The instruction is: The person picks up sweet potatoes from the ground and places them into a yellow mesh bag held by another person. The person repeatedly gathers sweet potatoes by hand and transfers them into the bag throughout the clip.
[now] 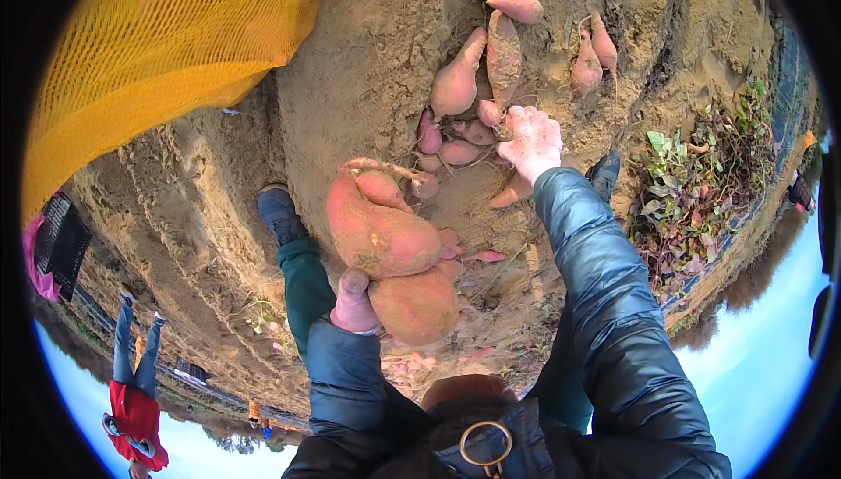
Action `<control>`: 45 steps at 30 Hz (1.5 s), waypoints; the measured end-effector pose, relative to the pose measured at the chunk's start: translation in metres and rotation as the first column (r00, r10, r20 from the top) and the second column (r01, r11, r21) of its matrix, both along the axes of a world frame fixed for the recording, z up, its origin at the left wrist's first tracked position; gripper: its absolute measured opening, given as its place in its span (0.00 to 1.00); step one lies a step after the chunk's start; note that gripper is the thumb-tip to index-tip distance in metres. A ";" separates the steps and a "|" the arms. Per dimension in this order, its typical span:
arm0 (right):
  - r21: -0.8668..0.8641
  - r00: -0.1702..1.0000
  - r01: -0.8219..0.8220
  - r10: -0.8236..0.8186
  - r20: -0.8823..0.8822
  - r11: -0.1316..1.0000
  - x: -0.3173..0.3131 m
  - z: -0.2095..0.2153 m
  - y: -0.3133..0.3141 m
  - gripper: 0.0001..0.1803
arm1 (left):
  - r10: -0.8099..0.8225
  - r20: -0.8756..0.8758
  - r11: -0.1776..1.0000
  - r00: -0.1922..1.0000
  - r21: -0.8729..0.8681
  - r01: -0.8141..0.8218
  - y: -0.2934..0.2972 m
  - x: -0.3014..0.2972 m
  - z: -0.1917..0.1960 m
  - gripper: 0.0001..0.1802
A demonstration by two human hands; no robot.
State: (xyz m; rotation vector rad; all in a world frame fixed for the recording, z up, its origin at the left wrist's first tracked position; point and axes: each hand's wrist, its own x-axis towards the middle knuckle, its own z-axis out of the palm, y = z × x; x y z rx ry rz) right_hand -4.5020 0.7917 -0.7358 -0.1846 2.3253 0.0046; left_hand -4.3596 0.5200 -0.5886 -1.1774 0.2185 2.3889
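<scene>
My left hand [353, 304] is closed on a bunch of large, sandy sweet potatoes [385, 234], its thumb against their side and most fingers hidden beneath. A rounder sweet potato [415, 305] hangs in the same bunch, close to my body. Farther off to the right, my right hand [531, 141] curls its fingers around the end of a small, soil-covered sweet potato [504, 130], most of which they cover. Beside those fingers lie a small pile of sweet potatoes [459, 153], a long one [503, 60] and a plump one [455, 85].
Yellow mesh netting [184, 32] spreads at the far left. Two more sweet potatoes [587, 65] lie beyond my right hand. Cut leafy vines [688, 194] are heaped at right. My shoes [280, 214] stand on sandy soil. A person in red [136, 418] and a black crate [61, 247] appear left.
</scene>
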 end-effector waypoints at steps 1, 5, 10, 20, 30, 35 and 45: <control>-0.082 0.999 0.037 -0.035 0.020 0.996 -0.003 0.000 0.005 0.34 | 0.036 -0.006 0.999 0.999 0.015 -0.036 -0.001 -0.002 0.004 0.55; -0.185 0.448 0.892 -0.762 0.466 0.412 -0.002 0.044 0.029 0.37 | -0.045 0.030 0.995 0.999 0.086 0.042 -0.002 -0.010 0.006 0.57; -0.256 0.229 0.965 -0.623 0.748 0.048 0.003 0.101 0.032 0.37 | -0.080 0.004 0.993 0.997 0.085 0.079 -0.001 -0.021 -0.001 0.54; -0.160 0.059 0.957 -0.377 0.924 -0.244 0.006 0.132 0.022 0.46 | 0.007 -0.021 0.997 1.000 0.077 -0.006 -0.006 -0.002 -0.011 0.55; -0.150 0.146 0.989 -0.228 0.963 0.001 0.035 0.266 -0.064 0.44 | -0.018 0.032 0.980 0.999 0.198 0.011 0.000 0.018 0.113 0.53; -0.086 0.036 0.971 -0.220 0.975 -0.222 0.014 0.328 -0.065 0.42 | 0.010 -0.056 0.969 0.998 0.246 0.004 -0.012 -0.009 0.171 0.51; -0.039 0.008 0.953 -0.104 0.995 -0.299 0.003 0.421 -0.041 0.42 | -0.142 -0.356 0.990 0.924 -0.034 0.139 -0.020 -0.077 0.292 0.56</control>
